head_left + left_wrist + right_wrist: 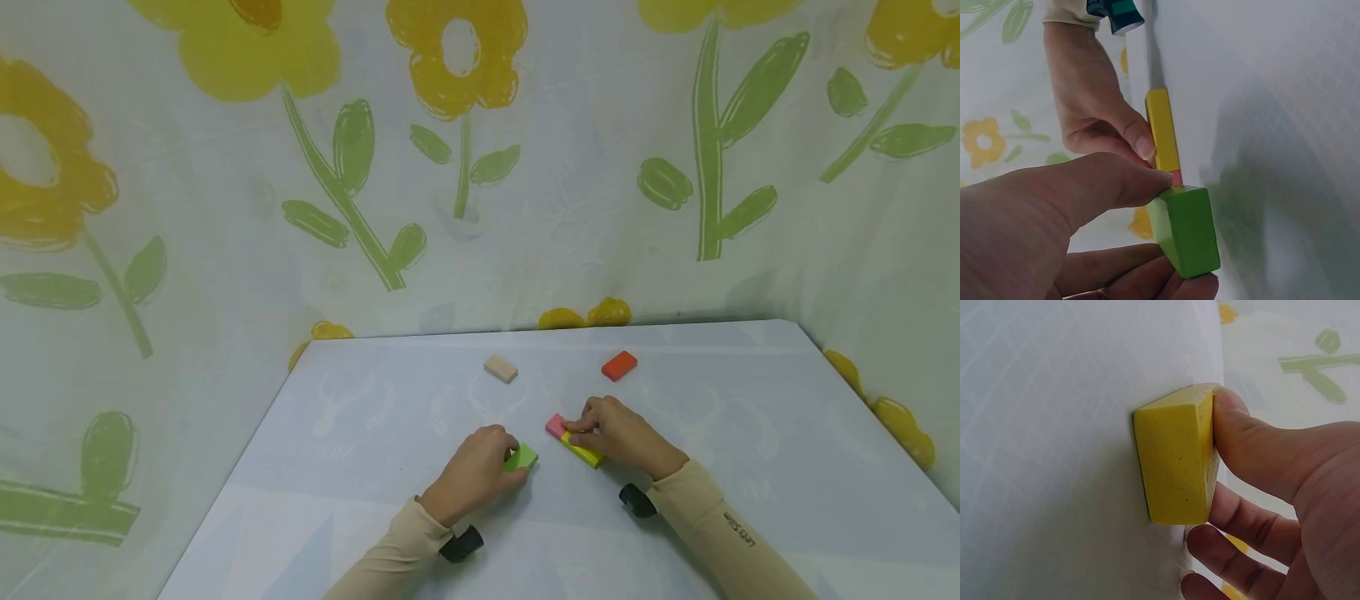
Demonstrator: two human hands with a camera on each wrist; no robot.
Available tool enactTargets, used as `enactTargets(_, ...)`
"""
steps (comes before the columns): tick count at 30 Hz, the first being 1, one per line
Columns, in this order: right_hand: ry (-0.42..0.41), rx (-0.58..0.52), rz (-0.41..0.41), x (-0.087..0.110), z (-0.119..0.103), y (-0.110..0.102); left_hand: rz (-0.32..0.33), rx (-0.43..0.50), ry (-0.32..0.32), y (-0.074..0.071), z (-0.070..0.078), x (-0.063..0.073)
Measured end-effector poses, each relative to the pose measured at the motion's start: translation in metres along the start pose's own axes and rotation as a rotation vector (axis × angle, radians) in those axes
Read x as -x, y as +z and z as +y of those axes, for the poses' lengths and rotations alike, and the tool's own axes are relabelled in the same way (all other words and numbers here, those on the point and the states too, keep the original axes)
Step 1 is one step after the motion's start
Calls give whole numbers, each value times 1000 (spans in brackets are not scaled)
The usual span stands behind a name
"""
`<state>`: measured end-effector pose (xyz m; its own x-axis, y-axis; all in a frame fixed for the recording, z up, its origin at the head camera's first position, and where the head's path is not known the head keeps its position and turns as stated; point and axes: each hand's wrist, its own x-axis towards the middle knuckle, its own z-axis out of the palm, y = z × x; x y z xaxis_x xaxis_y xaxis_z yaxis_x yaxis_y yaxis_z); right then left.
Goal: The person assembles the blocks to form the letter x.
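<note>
My left hand [474, 471] pinches a green rectangular block [522, 458] between thumb and fingers, left of the middle of the table. In the left wrist view the green block [1192, 231] is seen end-on, with the thumb at its upper edge and fingertips beneath. To the right, my right hand [621, 433] holds a yellow block [587, 452] that lies flat on the table. A pink block [555, 425] lies end to end with the yellow one, on its far left side. In the right wrist view the thumb is on the yellow block [1171, 465], with fingers along its side.
A pale wooden block [501, 367] and an orange-red block [619, 365] lie farther back on the white table [337, 450]. Behind its far edge hangs a flower-patterned cloth [555, 192]. A black device [462, 543] is on the left wrist, another [637, 500] on the right.
</note>
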<state>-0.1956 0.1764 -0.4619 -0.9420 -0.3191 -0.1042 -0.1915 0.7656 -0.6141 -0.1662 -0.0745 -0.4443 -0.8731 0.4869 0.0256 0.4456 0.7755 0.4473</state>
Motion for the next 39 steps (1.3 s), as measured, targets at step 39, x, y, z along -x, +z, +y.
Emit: enactTargets(39,-44,9,10,-1,1,0,-18,11,7,7,7,-23)
